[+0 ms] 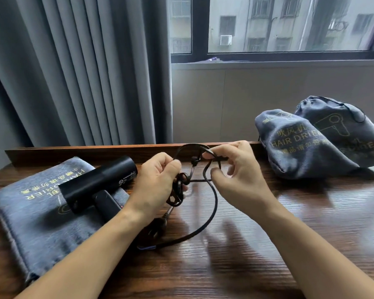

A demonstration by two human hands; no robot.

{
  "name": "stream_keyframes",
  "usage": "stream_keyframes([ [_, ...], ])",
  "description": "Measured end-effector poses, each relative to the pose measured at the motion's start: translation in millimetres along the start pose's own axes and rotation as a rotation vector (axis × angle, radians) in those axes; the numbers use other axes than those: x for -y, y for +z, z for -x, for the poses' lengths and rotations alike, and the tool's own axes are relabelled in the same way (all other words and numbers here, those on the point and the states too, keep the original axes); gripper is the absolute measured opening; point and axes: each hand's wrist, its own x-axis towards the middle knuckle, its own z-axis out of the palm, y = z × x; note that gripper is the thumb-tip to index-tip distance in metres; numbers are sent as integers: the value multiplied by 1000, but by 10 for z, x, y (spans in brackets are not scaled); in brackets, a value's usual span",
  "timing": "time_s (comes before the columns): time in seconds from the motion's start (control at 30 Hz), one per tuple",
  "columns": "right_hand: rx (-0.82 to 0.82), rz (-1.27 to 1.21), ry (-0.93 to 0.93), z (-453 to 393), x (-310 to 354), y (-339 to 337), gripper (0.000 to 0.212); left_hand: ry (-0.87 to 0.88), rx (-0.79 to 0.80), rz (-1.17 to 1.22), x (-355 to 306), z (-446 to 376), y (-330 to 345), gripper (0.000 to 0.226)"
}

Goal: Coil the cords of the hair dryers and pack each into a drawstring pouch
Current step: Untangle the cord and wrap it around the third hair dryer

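Note:
A black hair dryer (99, 186) lies on a flat grey drawstring pouch (37, 214) at the left of the wooden table (246, 255). Its dark cord (212, 212) runs from under my left forearm in a loop up to my hands. My left hand (158, 180) grips a bunch of coiled cord above the table. My right hand (235, 167) pinches a loop of the same cord between thumb and fingers, just to the right. The plug (156, 227) rests on the table below my left wrist.
Two filled grey pouches (298, 147) (350, 130) printed with "HAIR DRIER" lean together at the table's back right. A raised wooden ledge (73, 151) runs along the back edge. Grey curtains hang behind on the left, a window on the right.

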Motion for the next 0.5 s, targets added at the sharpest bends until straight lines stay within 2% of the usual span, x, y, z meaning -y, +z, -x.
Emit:
stream_keyframes([
  [0.1,72,-268,75,4,42,30,46,-52,0,-9,-8,14,19,25],
  [0.23,174,-877,294,-7,68,-15,36,-77,-24,-23,-41,5,17,23],
  [0.3,261,-1065,373,-26,95,-84,25,-80,-30,-34,-48,-8,-6,20],
  [0.33,312,-1092,400,-36,116,-106,22,-82,-28,-38,-48,-9,-17,20],
  [0.4,382,-982,445,-43,108,-104,40,-87,-12,-47,-48,2,-16,20],
  [0.43,378,-898,454,-41,88,-84,48,-91,-5,-53,-48,9,-6,20],
  [0.5,300,-857,424,-35,47,-49,44,-99,-21,-63,-44,2,2,20],
])
